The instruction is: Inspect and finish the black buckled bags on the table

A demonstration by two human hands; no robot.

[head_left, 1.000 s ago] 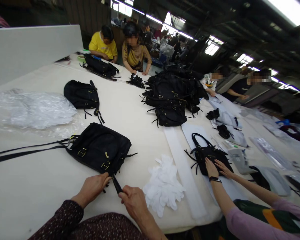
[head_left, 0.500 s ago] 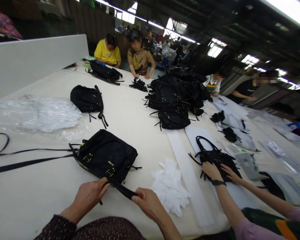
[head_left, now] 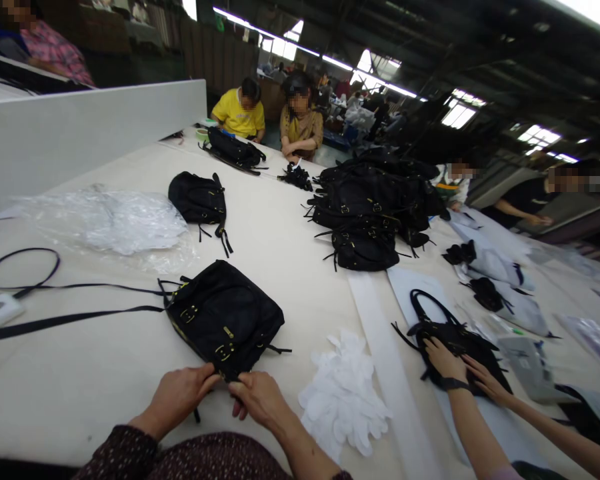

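Observation:
A black bag (head_left: 230,307) with gold buckles and a gold zipper lies on the white table in front of me. My left hand (head_left: 183,393) pinches the bag's near edge, thumb and fingers closed. Close beside it, my right hand (head_left: 260,397) is closed on the bag's near corner, at the black strap end. The two hands almost meet there. A long black strap (head_left: 75,320) runs from the bag's left side across the table. Between my fingers, most of the strap end is hidden.
White cut pieces (head_left: 347,393) lie right of the bag. Beyond are a heap of black bags (head_left: 370,193), another black bag (head_left: 200,200) and clear plastic (head_left: 125,220). At right, a person's hands touch a black handbag (head_left: 440,327). A white device (head_left: 0,310) is at left.
My right hand has moved left, close to my left hand, and the strap stretched between them is now mostly hidden. The view has shifted left, bringing the white device into sight.

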